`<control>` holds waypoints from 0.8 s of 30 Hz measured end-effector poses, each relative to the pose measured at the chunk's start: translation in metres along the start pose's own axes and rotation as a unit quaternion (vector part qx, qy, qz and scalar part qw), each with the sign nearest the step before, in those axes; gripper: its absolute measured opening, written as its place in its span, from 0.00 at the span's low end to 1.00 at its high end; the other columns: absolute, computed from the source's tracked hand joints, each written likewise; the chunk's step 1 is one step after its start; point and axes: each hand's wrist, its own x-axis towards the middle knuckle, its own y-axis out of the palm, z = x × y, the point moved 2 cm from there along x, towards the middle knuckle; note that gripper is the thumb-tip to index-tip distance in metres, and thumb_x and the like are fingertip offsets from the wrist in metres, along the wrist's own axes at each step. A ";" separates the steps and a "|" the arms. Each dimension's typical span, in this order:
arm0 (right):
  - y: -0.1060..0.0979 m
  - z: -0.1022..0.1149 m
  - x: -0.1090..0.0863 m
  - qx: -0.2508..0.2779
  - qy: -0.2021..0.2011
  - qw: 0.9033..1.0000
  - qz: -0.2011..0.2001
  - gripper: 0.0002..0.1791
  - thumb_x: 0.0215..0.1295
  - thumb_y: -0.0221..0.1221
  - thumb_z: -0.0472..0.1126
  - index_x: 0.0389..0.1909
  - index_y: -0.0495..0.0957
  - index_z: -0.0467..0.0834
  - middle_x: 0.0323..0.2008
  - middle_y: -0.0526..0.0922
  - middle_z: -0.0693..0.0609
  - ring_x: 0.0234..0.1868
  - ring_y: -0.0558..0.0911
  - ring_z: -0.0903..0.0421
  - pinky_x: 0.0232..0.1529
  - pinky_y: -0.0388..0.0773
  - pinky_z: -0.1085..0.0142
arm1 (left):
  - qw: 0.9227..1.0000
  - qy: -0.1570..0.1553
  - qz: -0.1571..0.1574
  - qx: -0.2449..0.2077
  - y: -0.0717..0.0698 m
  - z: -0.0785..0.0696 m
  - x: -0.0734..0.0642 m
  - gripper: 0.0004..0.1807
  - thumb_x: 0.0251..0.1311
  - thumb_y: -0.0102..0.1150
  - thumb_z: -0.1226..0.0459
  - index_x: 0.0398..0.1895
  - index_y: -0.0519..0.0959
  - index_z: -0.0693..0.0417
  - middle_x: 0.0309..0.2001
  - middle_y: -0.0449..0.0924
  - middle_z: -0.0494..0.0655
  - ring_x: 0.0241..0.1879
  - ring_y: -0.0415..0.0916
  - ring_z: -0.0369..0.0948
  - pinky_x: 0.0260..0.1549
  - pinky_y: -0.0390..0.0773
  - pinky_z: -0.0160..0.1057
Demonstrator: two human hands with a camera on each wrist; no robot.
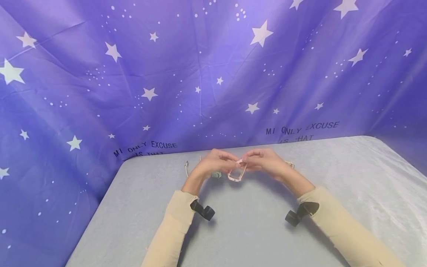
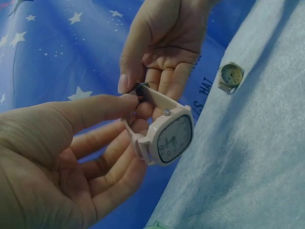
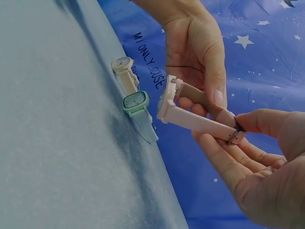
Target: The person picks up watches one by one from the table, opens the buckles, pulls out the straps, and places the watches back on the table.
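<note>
A pale pink wristwatch (image 2: 175, 139) with a squarish dial is held up above the table, its strap bent into a loop. My left hand (image 1: 215, 164) pinches one part of the strap between thumb and fingers. From the other side, my right hand (image 1: 268, 164) pinches the strap at its dark buckle (image 3: 238, 126). The two hands nearly meet at the strap ends, while the watch case hangs toward me. Fingers hide part of the join, so whether the buckle is fastened cannot be told.
A mint green watch (image 3: 136, 101) and a cream watch (image 3: 125, 74) lie on the grey cloth-covered table (image 1: 247, 230) beyond my left hand. Another watch (image 2: 231, 75) with a yellowish dial lies behind my right hand. A purple star-patterned curtain (image 1: 207, 74) hangs along the table's far edge.
</note>
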 end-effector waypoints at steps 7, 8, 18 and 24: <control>-0.001 0.003 0.000 -0.002 -0.008 1.000 0.012 0.16 0.75 0.56 0.37 0.54 0.76 0.28 0.45 0.90 0.44 0.48 0.89 0.54 0.59 0.83 0.55 | 0.999 0.017 -0.020 -0.034 0.001 0.000 0.000 0.15 0.56 0.71 0.65 0.47 0.87 0.62 0.44 0.90 0.53 0.38 0.83 0.39 0.41 0.86 0.38; -0.001 0.003 0.000 -0.001 -0.011 1.000 0.015 0.16 0.75 0.55 0.37 0.54 0.75 0.28 0.45 0.90 0.44 0.48 0.89 0.54 0.59 0.83 0.55 | 0.999 0.018 -0.022 -0.036 0.001 0.000 0.000 0.15 0.56 0.71 0.65 0.47 0.87 0.62 0.43 0.90 0.53 0.37 0.83 0.39 0.40 0.86 0.37; -0.003 0.002 0.000 0.059 0.002 0.998 0.028 0.10 0.75 0.53 0.34 0.49 0.77 0.32 0.43 0.90 0.49 0.48 0.89 0.55 0.60 0.82 0.57 | 0.999 0.016 -0.029 -0.036 0.002 -0.001 0.001 0.15 0.55 0.72 0.65 0.46 0.88 0.60 0.41 0.90 0.50 0.39 0.83 0.38 0.41 0.86 0.38; -0.003 0.004 -0.002 -0.020 -0.004 1.000 0.005 0.17 0.71 0.60 0.37 0.54 0.76 0.29 0.45 0.89 0.44 0.48 0.88 0.53 0.59 0.83 0.57 | 0.999 0.013 -0.027 -0.020 0.004 -0.003 0.000 0.15 0.53 0.74 0.66 0.44 0.89 0.60 0.42 0.90 0.53 0.37 0.84 0.39 0.39 0.87 0.40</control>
